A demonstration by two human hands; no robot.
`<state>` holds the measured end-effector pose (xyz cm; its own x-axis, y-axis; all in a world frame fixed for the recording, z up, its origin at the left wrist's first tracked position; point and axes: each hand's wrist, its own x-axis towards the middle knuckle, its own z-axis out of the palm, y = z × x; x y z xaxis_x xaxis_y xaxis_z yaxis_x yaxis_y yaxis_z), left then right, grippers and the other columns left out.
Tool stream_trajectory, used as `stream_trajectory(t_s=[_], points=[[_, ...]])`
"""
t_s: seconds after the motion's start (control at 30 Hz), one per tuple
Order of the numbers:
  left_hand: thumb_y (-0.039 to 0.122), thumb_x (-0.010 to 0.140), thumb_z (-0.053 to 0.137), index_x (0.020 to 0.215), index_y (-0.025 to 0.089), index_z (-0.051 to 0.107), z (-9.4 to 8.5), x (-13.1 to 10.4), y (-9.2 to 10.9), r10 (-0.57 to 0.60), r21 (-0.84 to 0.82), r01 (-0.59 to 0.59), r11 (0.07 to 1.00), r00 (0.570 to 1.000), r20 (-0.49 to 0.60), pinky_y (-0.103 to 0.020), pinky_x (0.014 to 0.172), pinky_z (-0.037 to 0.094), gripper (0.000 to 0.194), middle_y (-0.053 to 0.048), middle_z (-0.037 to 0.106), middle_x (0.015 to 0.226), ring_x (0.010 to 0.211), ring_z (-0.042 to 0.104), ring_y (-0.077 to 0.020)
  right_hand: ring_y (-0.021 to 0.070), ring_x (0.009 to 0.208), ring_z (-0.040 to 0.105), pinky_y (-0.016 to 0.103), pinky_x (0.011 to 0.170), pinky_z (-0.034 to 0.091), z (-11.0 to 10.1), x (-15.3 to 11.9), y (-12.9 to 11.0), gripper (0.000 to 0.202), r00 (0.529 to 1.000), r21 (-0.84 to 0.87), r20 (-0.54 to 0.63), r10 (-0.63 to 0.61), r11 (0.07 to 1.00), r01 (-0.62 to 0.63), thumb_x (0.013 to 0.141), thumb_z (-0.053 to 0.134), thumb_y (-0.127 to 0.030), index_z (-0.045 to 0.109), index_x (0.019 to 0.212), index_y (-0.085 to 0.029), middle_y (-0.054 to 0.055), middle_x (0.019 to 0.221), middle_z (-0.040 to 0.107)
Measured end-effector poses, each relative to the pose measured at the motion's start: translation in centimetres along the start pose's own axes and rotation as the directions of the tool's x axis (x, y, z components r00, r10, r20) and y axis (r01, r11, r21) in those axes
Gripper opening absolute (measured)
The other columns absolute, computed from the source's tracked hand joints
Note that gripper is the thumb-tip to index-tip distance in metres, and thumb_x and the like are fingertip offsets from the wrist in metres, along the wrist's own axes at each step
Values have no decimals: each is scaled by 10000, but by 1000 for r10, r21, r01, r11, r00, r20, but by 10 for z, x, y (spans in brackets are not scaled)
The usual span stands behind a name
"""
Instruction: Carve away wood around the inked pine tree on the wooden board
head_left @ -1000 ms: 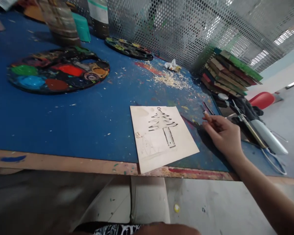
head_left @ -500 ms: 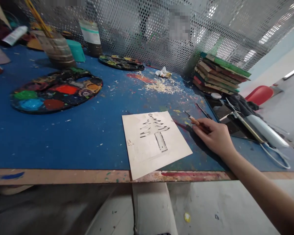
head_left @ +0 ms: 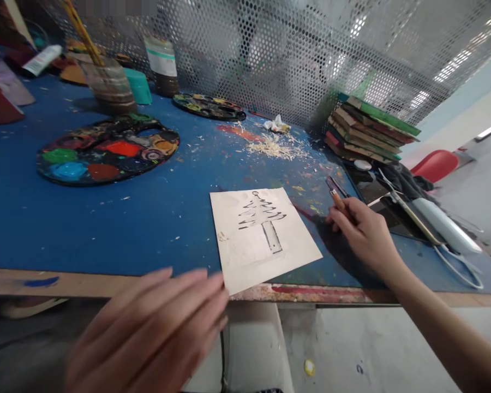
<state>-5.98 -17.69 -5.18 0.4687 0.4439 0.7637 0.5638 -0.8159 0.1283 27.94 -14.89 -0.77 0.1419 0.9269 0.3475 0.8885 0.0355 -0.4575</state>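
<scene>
A pale square board with a simple tree outlined in dark lines lies at the table's front, its near corner over the edge. My left hand, slightly blurred, is beside that corner with fingers stretched out; whether it touches the board I cannot tell. To the board's right, my right hand is closed around the wooden handle of a small carving tool with a short metal tip pointing away from me. Just beyond it lies a dark, thin pen-like tool.
Left stands a paint palette and a cloudy water cup with brushes. A second palette, pale shavings and stacked boards lie toward the perforated metal screen. A tablet and white cable are at right.
My left hand has come into view from below, up to the board's near corner. My right hand has moved slightly right with the carving tool, whose tip now points more directly away.
</scene>
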Motion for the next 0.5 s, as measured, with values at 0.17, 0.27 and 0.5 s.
stream_trajectory(t_s=[0.17, 0.27, 0.5], points=[[153, 969, 435, 1000, 199, 685, 17, 18, -11, 94, -60, -90, 994, 994, 64, -343, 1120, 339, 256, 37, 726, 1000, 1026, 629, -130, 170, 692, 592, 263, 587, 403, -3, -21, -39, 241, 985, -2, 170, 17, 1000, -17, 938, 416, -428, 494, 820, -233, 41, 829, 660], [120, 963, 428, 1018, 195, 686, 25, 14, 1, 116, -183, -114, 976, 993, -1, -339, 1117, 357, 274, 46, 723, 1025, 1050, 611, -117, 171, 641, 540, 271, 571, 374, 2, -22, -54, 268, 976, -22, 212, -41, 999, 47, 942, 391, -414, 398, 737, -241, 17, 696, 571], [71, 847, 613, 1012, 119, 699, 42, 19, 13, 153, -126, -168, 978, 981, -121, -403, 978, 495, 193, -40, 721, 994, 1041, 629, -206, 147, 697, 516, 257, 623, 390, -8, 2, -67, 179, 964, -27, 162, -211, 976, 218, 955, 412, -311, 475, 819, -214, 9, 754, 538]])
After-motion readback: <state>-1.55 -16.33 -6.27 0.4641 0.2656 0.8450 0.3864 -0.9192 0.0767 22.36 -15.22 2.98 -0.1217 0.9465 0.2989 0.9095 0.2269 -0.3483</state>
